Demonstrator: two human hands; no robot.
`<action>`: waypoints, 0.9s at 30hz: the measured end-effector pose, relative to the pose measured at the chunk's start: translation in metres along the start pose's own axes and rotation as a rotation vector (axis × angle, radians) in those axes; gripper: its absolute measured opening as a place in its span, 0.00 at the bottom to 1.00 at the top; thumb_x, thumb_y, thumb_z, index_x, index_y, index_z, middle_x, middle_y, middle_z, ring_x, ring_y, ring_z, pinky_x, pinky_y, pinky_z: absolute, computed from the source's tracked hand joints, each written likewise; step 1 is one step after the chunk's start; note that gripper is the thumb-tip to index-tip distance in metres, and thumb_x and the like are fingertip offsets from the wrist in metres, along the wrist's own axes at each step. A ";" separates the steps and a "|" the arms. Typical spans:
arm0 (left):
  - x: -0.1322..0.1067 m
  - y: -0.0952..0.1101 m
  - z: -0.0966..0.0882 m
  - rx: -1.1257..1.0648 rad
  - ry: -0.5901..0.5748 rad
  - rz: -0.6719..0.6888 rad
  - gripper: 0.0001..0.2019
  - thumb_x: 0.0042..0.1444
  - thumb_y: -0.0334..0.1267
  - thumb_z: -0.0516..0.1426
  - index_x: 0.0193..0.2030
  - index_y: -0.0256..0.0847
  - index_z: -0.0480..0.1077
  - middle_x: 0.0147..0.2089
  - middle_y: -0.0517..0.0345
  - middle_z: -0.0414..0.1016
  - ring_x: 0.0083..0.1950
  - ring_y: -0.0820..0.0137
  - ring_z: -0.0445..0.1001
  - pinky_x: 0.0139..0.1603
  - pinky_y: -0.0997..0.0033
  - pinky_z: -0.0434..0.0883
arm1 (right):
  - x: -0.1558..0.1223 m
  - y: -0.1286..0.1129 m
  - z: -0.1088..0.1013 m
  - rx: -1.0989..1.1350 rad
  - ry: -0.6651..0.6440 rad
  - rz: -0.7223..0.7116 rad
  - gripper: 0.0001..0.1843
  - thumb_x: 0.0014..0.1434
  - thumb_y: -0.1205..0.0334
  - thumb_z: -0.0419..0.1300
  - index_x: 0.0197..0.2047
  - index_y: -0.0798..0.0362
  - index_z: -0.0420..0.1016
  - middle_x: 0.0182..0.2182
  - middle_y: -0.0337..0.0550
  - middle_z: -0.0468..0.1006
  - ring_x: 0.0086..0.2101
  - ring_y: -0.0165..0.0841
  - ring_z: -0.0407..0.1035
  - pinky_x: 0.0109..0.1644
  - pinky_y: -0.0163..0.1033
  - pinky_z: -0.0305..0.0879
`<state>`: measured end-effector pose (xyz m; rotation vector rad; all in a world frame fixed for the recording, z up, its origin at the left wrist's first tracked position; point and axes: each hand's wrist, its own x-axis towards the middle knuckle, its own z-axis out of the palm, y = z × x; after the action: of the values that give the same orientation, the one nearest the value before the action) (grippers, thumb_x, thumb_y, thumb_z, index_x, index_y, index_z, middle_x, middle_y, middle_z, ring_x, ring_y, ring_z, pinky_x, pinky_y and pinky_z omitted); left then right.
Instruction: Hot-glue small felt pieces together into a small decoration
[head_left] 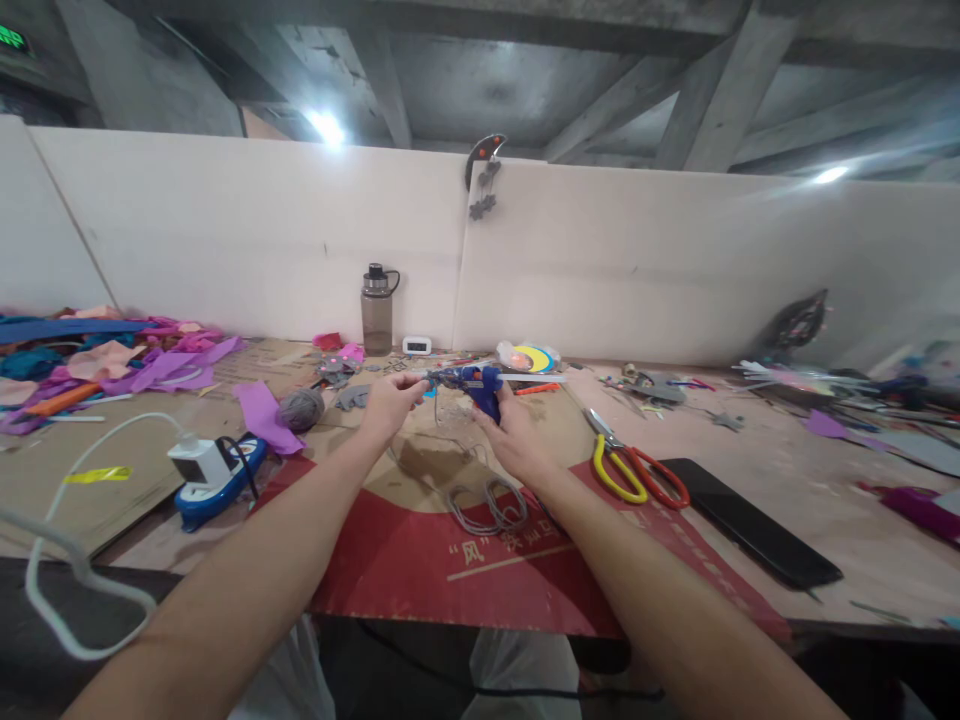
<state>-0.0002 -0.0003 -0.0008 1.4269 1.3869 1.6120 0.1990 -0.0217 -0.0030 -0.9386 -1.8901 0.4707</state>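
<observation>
My right hand (510, 430) is wrapped round the handle of a blue hot glue gun (487, 395), whose nozzle points left. A whitish glue stick (532, 378) sticks out of its back end. Close to the nozzle, my left hand (396, 402) is closed in a pinch; what lies between the fingertips is too small to make out. Below both hands, a loose coil of grey cord (487, 508) lies on the red and brown cardboard (420, 570). A ball of grey yarn (301, 408) sits left of my left hand.
Scissors (637, 470) with yellow and red handles and a black phone (750, 520) lie to the right. On the left are a blue power strip (221, 490) with a white plug and cable, and colourful scraps (150, 365). A bottle (377, 315) stands by the white partition (247, 240).
</observation>
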 end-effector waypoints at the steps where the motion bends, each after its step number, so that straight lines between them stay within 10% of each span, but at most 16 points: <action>1: 0.001 -0.001 0.000 0.000 0.002 0.000 0.12 0.40 0.45 0.62 0.27 0.38 0.73 0.22 0.59 0.71 0.23 0.75 0.66 0.24 0.75 0.61 | 0.000 0.001 0.000 0.003 0.008 0.003 0.24 0.56 0.59 0.53 0.56 0.51 0.61 0.46 0.49 0.72 0.45 0.39 0.66 0.53 0.45 0.60; 27: 0.002 -0.004 -0.001 0.016 -0.022 -0.004 0.13 0.41 0.45 0.61 0.29 0.36 0.74 0.22 0.59 0.71 0.22 0.76 0.65 0.25 0.76 0.62 | 0.000 0.002 0.002 -0.027 -0.021 -0.012 0.25 0.57 0.60 0.52 0.58 0.54 0.58 0.47 0.51 0.72 0.47 0.41 0.65 0.52 0.47 0.59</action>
<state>-0.0021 0.0020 -0.0041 1.4458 1.3928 1.5812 0.1980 -0.0200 -0.0054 -0.9422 -1.9244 0.4507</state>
